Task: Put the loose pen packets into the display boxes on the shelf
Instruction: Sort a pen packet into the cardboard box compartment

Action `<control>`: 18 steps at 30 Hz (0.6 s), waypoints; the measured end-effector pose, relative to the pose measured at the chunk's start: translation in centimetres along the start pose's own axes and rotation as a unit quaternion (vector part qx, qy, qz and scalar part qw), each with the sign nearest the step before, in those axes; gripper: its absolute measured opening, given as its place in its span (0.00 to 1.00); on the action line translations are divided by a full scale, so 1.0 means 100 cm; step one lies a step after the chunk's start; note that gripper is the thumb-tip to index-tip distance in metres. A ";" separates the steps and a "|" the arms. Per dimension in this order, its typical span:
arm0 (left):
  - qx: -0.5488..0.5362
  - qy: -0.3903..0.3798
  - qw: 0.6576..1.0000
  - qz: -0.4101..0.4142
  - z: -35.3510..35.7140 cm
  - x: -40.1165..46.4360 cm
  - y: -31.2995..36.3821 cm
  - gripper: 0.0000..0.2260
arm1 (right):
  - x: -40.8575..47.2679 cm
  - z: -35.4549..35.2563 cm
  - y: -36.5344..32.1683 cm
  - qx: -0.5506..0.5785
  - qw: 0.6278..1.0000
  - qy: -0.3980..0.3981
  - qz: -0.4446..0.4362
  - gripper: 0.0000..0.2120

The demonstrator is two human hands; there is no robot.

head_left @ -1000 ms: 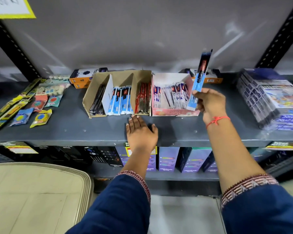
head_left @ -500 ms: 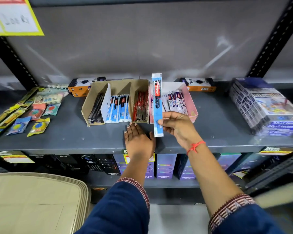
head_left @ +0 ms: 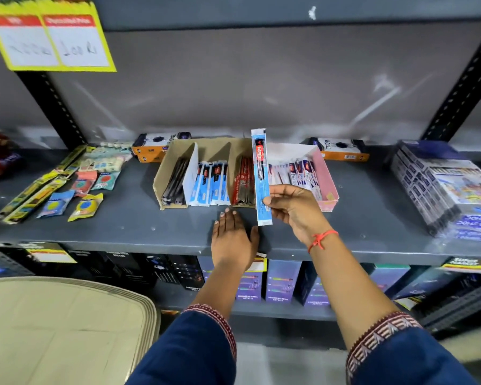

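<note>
My right hand (head_left: 295,209) pinches a long blue pen packet (head_left: 261,176) and holds it upright in front of the seam between two display boxes. The brown cardboard box (head_left: 206,151) has three compartments: dark pens on the left, blue packets in the middle, red packets on the right. To its right stands the pink box (head_left: 326,179) with white pen packets. My left hand (head_left: 233,237) lies flat, palm down, on the grey shelf (head_left: 139,226) just in front of the cardboard box, fingers together, holding nothing.
Loose yellow and blue stationery packets (head_left: 67,187) lie at the shelf's left. Two orange boxes (head_left: 342,151) stand at the back. A wrapped stack of packs (head_left: 444,187) fills the right end. Black uprights (head_left: 458,87) frame the shelf. A beige tray (head_left: 61,329) sits lower left.
My right hand brought the blue packet from up by the pink box's right side leftward and down, to in front of the two boxes' seam. My left hand stayed flat on the shelf.
</note>
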State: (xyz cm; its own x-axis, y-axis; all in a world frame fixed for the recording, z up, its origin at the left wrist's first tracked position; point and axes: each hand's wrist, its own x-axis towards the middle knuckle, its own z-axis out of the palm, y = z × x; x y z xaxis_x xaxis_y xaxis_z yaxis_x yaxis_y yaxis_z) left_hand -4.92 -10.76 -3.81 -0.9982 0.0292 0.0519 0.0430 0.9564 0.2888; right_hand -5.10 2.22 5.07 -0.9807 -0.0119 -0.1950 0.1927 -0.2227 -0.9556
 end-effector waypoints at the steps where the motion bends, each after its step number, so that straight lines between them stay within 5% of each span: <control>1: 0.006 0.002 1.000 0.003 -0.002 -0.002 -0.008 0.29 | 0.002 0.007 0.001 -0.001 1.000 0.001 0.003 0.13; 14: 0.023 0.034 0.993 -0.107 -0.034 -0.004 -0.104 0.29 | 0.034 0.099 0.037 -0.119 0.987 0.101 -0.028 0.19; 18: 0.024 0.035 0.991 -0.127 -0.037 0.002 -0.117 0.30 | 0.043 0.112 0.046 -0.171 0.978 0.116 -0.042 0.13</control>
State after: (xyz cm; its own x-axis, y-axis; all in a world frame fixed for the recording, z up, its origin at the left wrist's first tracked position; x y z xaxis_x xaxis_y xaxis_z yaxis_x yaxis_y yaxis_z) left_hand -5.50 -23.05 -3.61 -0.9711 -0.2333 0.0498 -0.2135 0.9431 0.2549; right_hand -8.77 -9.76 2.34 -0.9676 0.2223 -0.1194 0.1500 0.1263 -0.9806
